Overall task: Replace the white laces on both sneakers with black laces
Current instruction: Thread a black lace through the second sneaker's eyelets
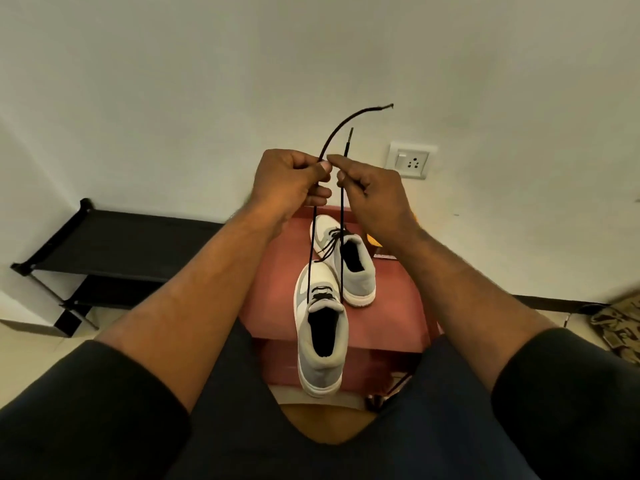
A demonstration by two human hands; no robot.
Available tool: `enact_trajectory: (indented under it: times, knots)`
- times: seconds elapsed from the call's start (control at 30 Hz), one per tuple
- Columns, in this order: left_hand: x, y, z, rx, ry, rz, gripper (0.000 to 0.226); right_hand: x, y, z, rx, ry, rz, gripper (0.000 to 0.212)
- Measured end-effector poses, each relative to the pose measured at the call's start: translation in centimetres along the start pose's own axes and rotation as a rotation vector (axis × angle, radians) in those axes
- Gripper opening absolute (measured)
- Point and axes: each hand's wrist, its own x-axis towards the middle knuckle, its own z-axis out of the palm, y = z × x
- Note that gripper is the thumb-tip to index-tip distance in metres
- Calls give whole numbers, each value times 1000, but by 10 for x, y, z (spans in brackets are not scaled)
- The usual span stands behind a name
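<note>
Two grey-and-white sneakers stand on a red stool (391, 317). The near sneaker (320, 327) has a black lace (312, 237) threaded through its top eyelets, and both ends run straight up to my hands. My left hand (287, 185) pinches the left strand, whose frayed tip arcs up to the right. My right hand (374, 195) pinches the right strand just below its tip. Both hands are raised above the stool, almost touching. The far sneaker (349, 268) is laced in black.
A black shoe rack (104, 251) stands against the wall at left. A white wall socket (410, 164) sits behind my right hand. A patterned cushion (620, 327) lies at the right edge. My dark-clad knees fill the bottom of the view.
</note>
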Motion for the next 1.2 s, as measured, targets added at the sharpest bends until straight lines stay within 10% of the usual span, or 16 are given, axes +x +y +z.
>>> enact_trajectory:
  times: [0.47,0.67,0.8,1.03,1.2]
  knots:
    - [9,44,3,318,29,209,15,0,0,-34,-485,-55,-296,52]
    - [0,26,7,813,-371,182,14,-5,12,-34,-681,-130,-454,70]
    - [-4,19,5,706,-271,330,13,3,13,-31,-495,-130,-280,22]
    - [-4,-4,1,710,-106,465,9,0,8,-26,396,-176,447,27]
    - [-3,-8,2,694,-15,401,7,-11,12,-20,701,-279,554,25]
